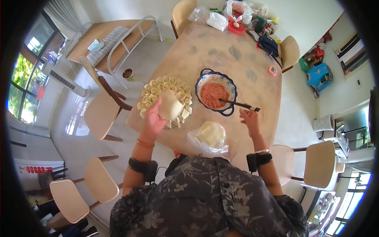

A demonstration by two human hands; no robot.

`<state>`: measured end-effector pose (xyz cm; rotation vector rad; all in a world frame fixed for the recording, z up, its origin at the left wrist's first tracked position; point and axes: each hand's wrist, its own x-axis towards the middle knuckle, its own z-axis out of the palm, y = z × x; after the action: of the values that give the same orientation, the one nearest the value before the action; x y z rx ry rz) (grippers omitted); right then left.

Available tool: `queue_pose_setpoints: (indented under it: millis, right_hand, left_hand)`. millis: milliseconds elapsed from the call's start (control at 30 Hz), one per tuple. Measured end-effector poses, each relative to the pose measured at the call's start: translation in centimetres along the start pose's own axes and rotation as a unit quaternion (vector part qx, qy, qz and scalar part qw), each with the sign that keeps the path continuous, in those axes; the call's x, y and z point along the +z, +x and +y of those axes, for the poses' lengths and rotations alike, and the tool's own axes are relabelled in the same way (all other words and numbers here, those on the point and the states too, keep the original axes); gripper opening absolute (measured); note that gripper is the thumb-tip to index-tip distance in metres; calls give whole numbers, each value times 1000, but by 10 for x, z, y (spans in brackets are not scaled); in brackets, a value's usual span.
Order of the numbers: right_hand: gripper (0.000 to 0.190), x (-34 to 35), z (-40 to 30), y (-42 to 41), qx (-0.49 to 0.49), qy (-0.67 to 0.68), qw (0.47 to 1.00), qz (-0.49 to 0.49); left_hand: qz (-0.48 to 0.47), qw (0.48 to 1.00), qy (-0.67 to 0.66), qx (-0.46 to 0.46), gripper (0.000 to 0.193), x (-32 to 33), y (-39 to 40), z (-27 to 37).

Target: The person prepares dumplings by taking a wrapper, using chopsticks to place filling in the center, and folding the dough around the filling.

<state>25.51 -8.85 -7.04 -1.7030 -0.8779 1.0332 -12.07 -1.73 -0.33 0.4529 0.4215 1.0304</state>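
Note:
My left hand (154, 120) holds a pale round dough wrapper (170, 108), blurred, above a round tray of folded dumplings (165, 83). The wrapper hides part of the dumplings. To the right stands a blue-rimmed, two-handled bowl (233, 84) with pink minced filling (213, 93) inside. Dark chopsticks (238, 104) lean over its rim, tips in the filling. Just below their outer end is my right hand (250, 120), fingers bent; whether it grips them is unclear. Nearer my body, a stack of dough wrappers (210, 134) lies on an opened clear plastic bag (204, 147).
Bags, an egg (236, 25) on a red dish and jars crowd the table's far end. A dark blue pouch (268, 44) and a small pink timer (272, 70) lie along the right edge. Chairs (100, 118) stand around the table (207, 56).

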Motion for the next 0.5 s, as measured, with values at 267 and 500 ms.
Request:
queue_pose_setpoints:
  millis: [267, 500]
  right_hand:
    - [24, 30, -9, 16, -87, 126, 988, 15]
    - [19, 26, -40, 0, -187, 32, 981, 36]
  left_hand:
    - [-27, 991, -105, 79, 43, 3, -2, 39]
    - [8, 984, -175, 9, 41, -21, -4, 20]
